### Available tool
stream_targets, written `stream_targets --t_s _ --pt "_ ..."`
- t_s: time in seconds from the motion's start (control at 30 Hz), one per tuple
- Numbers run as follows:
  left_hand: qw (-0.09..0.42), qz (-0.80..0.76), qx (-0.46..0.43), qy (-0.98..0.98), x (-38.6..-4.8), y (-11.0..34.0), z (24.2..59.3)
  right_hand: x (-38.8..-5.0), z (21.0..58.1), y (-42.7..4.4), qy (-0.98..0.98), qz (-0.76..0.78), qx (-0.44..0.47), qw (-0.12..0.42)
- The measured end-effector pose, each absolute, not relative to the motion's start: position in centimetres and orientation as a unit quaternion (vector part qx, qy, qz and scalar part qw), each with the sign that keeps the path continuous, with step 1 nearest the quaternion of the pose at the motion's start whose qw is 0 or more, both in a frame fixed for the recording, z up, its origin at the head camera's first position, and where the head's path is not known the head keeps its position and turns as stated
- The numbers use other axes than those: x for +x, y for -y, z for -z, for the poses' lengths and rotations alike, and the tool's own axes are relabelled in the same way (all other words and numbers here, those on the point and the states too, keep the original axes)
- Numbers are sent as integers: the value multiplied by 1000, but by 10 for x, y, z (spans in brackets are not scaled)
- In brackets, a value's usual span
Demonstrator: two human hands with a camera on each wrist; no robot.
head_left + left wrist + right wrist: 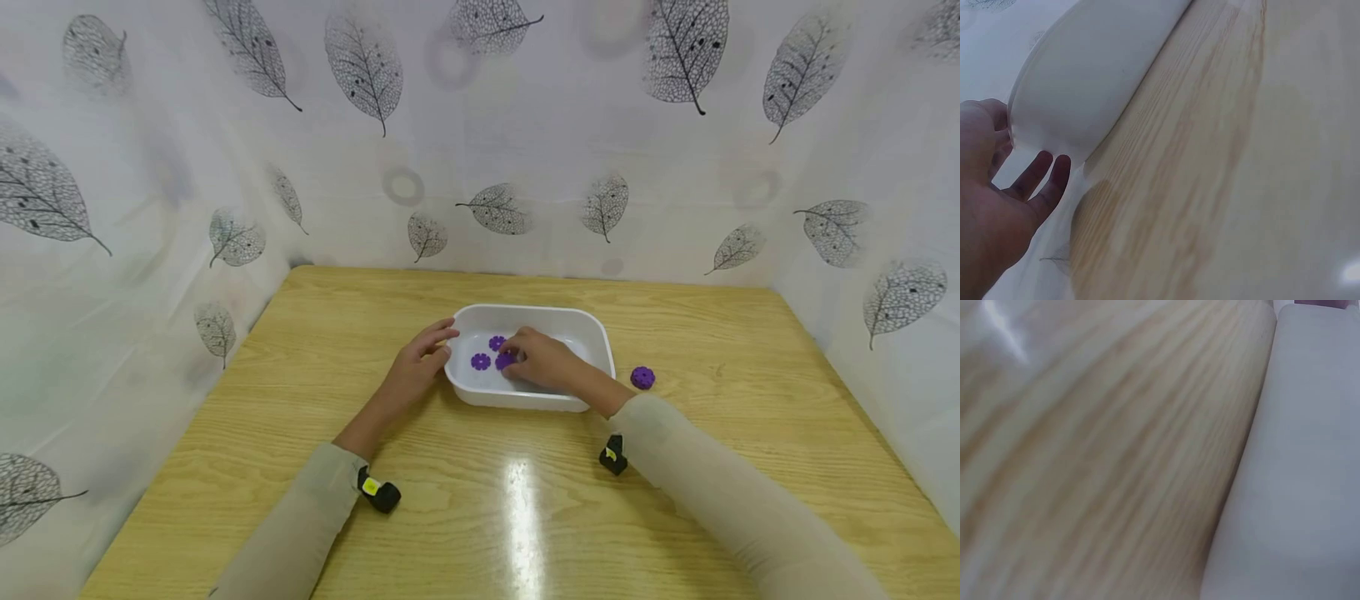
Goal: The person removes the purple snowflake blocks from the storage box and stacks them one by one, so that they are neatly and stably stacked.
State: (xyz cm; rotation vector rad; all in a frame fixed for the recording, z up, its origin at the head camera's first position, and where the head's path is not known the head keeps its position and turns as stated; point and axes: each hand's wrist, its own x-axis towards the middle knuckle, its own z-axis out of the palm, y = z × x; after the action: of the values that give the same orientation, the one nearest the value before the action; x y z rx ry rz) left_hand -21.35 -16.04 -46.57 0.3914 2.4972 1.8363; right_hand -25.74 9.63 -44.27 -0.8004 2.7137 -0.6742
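A white plastic basin (531,400) stands on the wooden table. Inside it lie purple notched discs, shaped like flowers: one disc (481,362) at the left and another disc (497,342) behind it. My right hand (543,360) reaches into the basin, its thumb and fingers pinching a purple notched disc (503,362) partly hidden by them. At the basin's left end, my left hand (416,362) touches the rim with loosely extended fingers (1054,187). Only the basin's outer wall (1291,462), the table and a purple bit show in the right wrist view.
Right of the basin, a small stack of purple discs (642,377) sits on the table (720,433). A leaf-patterned white cloth (525,150) hangs along the back and both sides. Black wrist cameras are strapped on both sleeves.
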Motion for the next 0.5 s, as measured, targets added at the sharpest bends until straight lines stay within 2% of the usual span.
stream_targets --t_s 0.5 --pt "13 -592 108 -798 -212 159 464 -262 437 -102 -928 230 -287 61"
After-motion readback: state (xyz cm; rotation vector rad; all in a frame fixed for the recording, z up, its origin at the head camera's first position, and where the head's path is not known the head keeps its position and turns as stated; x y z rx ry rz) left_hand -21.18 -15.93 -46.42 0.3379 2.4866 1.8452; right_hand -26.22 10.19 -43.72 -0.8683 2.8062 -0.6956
